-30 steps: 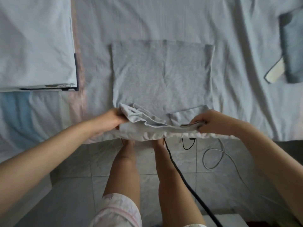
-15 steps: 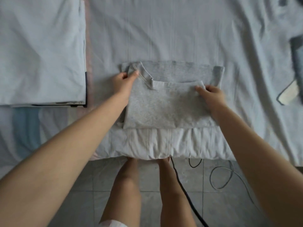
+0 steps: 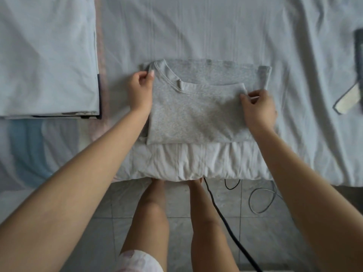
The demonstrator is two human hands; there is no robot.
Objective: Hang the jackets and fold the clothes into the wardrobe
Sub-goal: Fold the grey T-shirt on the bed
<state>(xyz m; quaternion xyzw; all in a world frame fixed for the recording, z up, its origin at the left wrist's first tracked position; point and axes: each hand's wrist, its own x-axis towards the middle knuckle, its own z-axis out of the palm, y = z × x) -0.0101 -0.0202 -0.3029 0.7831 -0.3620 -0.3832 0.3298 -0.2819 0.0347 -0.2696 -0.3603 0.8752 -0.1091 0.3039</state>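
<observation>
Currently, nearest the camera, a black cable [image 3: 225,218] and a pale looped cable [image 3: 261,201] are lying on the tiled floor beside the person's legs, clear of the work.

Just above the bed edge, the grey shirt [image 3: 196,118] is lying flat on the white bedsheet [image 3: 216,36]. A second ago both hands were lifting its near end at the mattress edge. That end is now lying turned over onto the far half, with the collar facing up. The fold is not reaching the far edge: a strip of the lower layer is showing beyond it and at the right side.

The left hand [image 3: 140,91] is pinching the upper left corner of the top layer between thumb and fingers, beside the collar. The right hand [image 3: 259,108] is pinching the upper right corner the same way. Half a second ago the fingers were lying flatter on the cloth, so the hands appear to be squaring the corners.

For the task, this fold is essentially laid. The shirt is not yet in the wardrobe, which is out of view.

Farther off, a folded pale stack [image 3: 47,55] is sitting at the left of the bed, and a dark garment [image 3: 359,52] is lying at the right edge, well apart from the shirt.
</observation>
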